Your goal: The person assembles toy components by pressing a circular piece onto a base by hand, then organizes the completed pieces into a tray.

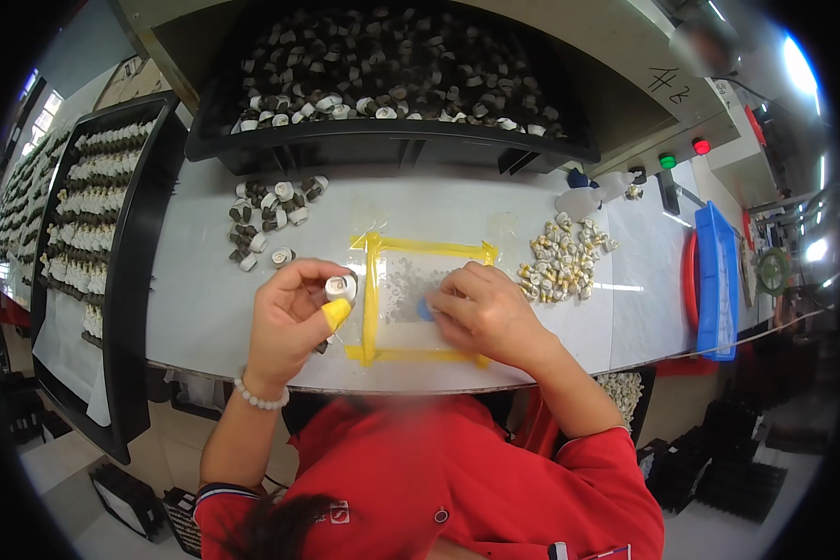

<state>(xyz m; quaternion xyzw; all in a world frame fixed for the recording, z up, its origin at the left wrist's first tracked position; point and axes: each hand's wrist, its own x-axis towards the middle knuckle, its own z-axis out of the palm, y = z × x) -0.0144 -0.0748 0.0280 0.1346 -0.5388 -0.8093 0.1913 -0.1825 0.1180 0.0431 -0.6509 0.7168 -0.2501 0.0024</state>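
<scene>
My left hand [294,313], with a yellow cover on its thumb, grips a small white-topped part [340,287] just left of a yellow-taped rectangle [371,308]. Inside that rectangle lie many small greyish ring-like pieces [403,285]. My right hand [485,313] is over the rectangle's right half, fingers bent together and pointing down. A bit of blue [425,309] shows at its fingertips; whether it is a finger cover or a held thing I cannot make out. Several white-and-dark parts [280,205] lie loose beyond my left hand.
A large black bin [392,140] full of white-and-dark parts stands at the back. Gold-and-white parts [565,261] are heaped at right, near a blue tray [716,280] and a clear bottle [579,201]. A black tray [135,373] of rowed parts stands left.
</scene>
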